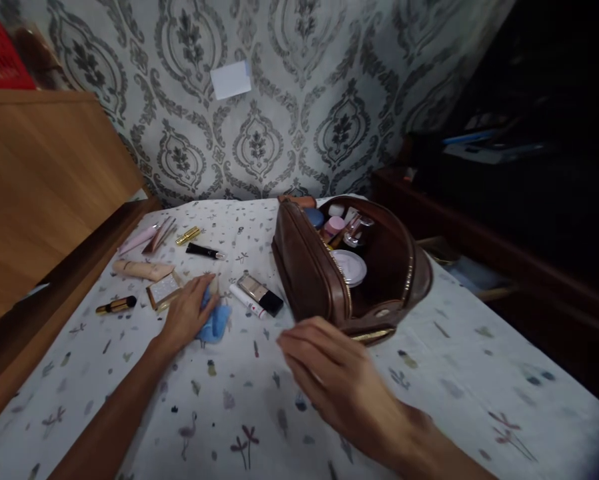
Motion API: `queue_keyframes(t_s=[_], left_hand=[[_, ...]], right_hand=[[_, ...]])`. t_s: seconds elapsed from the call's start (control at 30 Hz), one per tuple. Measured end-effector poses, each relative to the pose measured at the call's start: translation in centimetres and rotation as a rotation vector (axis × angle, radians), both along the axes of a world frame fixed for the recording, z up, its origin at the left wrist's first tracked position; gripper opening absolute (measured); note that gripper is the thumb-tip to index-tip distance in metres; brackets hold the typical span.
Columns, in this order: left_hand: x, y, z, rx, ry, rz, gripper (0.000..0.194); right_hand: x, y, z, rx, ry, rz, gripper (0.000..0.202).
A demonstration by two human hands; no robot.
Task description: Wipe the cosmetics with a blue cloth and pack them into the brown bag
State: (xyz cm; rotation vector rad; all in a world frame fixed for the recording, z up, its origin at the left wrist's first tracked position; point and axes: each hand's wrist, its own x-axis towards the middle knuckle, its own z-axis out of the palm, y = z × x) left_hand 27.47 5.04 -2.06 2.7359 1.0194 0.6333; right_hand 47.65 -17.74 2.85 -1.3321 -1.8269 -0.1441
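Observation:
My left hand [187, 313] is closed on a crumpled blue cloth [215, 325] on the table. A small beige piece shows by its fingertips. Just left of it lies a square compact [164, 291]. My right hand [329, 373] hovers in front of the bag, fingers curled together with nothing visible in them; its palm is hidden. The brown leather makeup bag [304, 267] stands unzipped, holding a white round case [349, 267], a pink-lidded jar [334, 225] and other cosmetics. Between hand and bag lie a black-ended palette [259, 293] and a white tube [247, 300].
At the left lie a makeup brush [116, 305], a beige tube [143, 269], a gold lipstick [188, 235], a black tube [204, 251] and two pinkish tubes. A wooden cabinet [54, 200] borders the left side. Patterned wall behind; dark furniture to the right.

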Motion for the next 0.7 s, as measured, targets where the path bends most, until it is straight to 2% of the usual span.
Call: queue_keyframes(t_s=[0.07,0.17,0.3,0.37,0.47,0.57,0.7], left_hand=[[-0.1,0.0,-0.4,-0.014,0.033,-0.025,0.041],[-0.4,-0.3,-0.4,0.005,-0.032,-0.072,0.038],[-0.3,-2.1,0.6,0.075,-0.183,-0.141,0.037],[0.1,-3.8,1.6,0.122,-0.211,-0.178,0.035],[1.0,-6.2,2.7,0.207,-0.191,-0.361,0.043],[1.6,-7.8,3.0,0.259,-0.135,-0.541,0.052],[2.0,-8.7,2.0,0.195,-0.112,-0.471,0.044]], right_hand=[[-1.2,1.5,-1.2,-0.191,0.020,0.033,0.018],[-2.4,3.6,-2.4,-0.426,0.145,0.056,0.019],[-3.1,5.6,-3.3,-0.638,0.640,0.029,0.036],[-3.1,6.1,-3.6,-0.730,0.960,0.096,0.042],[-2.5,6.1,-4.1,-0.757,1.339,0.354,0.046],[-1.6,5.4,-4.2,-0.751,1.499,0.560,0.059],[-0.5,4.3,-4.3,-0.782,1.627,0.667,0.063]])
